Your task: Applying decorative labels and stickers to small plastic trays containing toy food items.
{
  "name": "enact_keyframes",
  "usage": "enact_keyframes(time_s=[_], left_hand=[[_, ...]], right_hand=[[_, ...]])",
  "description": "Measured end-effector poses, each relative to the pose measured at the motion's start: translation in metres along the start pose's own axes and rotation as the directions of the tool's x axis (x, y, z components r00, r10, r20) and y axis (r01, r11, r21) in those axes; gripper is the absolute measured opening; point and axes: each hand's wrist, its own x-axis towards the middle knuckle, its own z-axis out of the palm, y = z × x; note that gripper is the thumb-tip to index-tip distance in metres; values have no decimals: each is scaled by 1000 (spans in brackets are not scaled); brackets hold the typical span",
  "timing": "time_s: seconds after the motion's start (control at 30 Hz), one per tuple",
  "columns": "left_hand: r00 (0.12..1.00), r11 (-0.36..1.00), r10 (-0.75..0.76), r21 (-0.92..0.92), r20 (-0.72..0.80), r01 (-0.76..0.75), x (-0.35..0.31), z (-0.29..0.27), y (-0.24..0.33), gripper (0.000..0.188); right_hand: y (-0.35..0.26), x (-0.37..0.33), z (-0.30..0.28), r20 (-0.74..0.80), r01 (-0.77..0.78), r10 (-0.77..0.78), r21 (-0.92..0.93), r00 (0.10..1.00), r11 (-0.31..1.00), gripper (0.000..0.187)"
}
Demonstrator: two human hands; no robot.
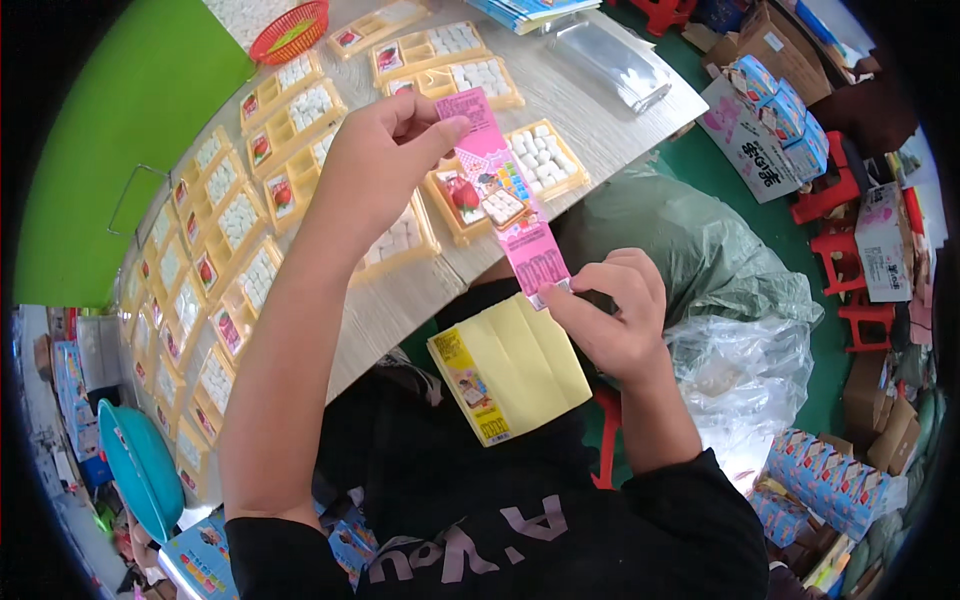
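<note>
A long pink printed card strip (pixel 505 190) is stretched slantwise between my two hands. My left hand (pixel 385 150) pinches its upper end between thumb and fingers. At the lower end, my right hand (pixel 612 310) grips the strip by its corner. Behind the strip, on the table, sits a pale yellow tray (pixel 462 232) with white pieces in one compartment and a strawberry-printed packet in another. A pale yellow stack of folded card (pixel 535 365) with a printed yellow strip on its left side rests on my lap, just below my right hand.
Several similar filled trays (pixel 283 195) cover the table (pixel 375 320) at left and back. A red basket (pixel 290 30) and a clear plastic packet (pixel 612 65) lie along the far side. Green plastic bags (pixel 680 230), red stools (pixel 840 260) and boxes (pixel 760 140) stand at right.
</note>
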Motion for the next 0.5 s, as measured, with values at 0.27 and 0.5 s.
enact_keyframes(time_s=[0.27,0.5], left_hand=[[976,877,207,455,-72,-153,16,-6,-12,23],[946,758,318,615,-59,-216,23,1,-19,23]], right_hand=[[30,3,21,35,40,-43,70,998,997,34],[44,-3,32,27,35,-40,149,999,988,40]])
